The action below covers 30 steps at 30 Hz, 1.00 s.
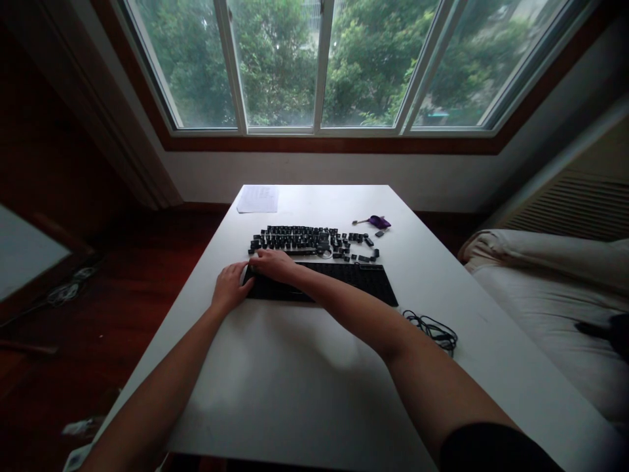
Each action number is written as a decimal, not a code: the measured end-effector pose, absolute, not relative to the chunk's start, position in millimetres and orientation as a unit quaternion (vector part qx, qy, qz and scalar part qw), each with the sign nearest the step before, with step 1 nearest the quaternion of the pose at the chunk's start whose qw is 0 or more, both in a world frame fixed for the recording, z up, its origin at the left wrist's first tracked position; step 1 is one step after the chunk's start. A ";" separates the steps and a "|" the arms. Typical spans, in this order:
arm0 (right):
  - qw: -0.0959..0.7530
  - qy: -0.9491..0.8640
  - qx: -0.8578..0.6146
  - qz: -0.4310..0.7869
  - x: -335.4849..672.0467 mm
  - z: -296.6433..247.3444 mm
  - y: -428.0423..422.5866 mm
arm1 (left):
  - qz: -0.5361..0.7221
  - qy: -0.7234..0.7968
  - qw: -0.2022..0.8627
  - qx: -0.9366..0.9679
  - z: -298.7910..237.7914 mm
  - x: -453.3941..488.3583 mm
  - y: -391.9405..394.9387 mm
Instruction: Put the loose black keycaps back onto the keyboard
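A black keyboard (354,278), its keycaps apparently taken off, lies flat across the white table. My left hand (230,286) grips its left end, with the thumb over the near side and the fingers along the edge. Reaching across the keyboard, my right hand (272,263) is at the far left corner with its fingers bent together. Whatever those fingertips hold or press is too small to make out. Just beyond the keyboard, loose black keycaps (295,241) stand in rows, with more scattered to the right.
A coiled black cable (435,331) lies by my right forearm. Farther back are a purple object (378,221) with a small brush (360,221) beside it. A paper sheet (258,198) rests at the table's far left corner. A pale couch (531,282) stands on the right.
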State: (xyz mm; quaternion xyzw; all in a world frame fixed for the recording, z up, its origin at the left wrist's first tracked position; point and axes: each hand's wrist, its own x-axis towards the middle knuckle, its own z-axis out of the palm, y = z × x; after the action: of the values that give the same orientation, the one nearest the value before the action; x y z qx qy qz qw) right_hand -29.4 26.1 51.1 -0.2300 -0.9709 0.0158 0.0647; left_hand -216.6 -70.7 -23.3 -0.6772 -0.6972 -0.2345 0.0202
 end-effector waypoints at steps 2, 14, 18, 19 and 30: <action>0.067 -0.973 -0.221 0.022 -21.1 50.7 29.0 | -0.236 -0.702 0.021 -0.672 -21.9 -214.4 -71.8; 0.042 -0.968 -0.220 0.115 56.9 54.4 53.8 | -0.242 -0.693 0.006 -0.679 -21.7 -207.4 -74.6; 0.020 -0.967 -0.198 0.156 83.5 60.0 66.4 | -0.230 -0.688 0.006 -0.689 -18.2 -203.2 -77.1; 0.007 -0.966 -0.200 0.163 88.9 63.0 69.0 | -0.228 -0.687 0.005 -0.690 -17.6 -202.5 -77.5; 0.165 -0.938 -0.292 0.092 29.2 68.9 42.0 | -0.219 -0.643 -0.015 -0.734 -30.2 -216.0 -72.2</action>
State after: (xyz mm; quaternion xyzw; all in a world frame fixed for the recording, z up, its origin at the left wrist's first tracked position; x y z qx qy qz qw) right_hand 29.2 42.0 68.9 -0.2919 -0.9376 0.0923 0.1646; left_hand -216.0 -72.2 -30.2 -0.7341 -0.6426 -0.2189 -0.0148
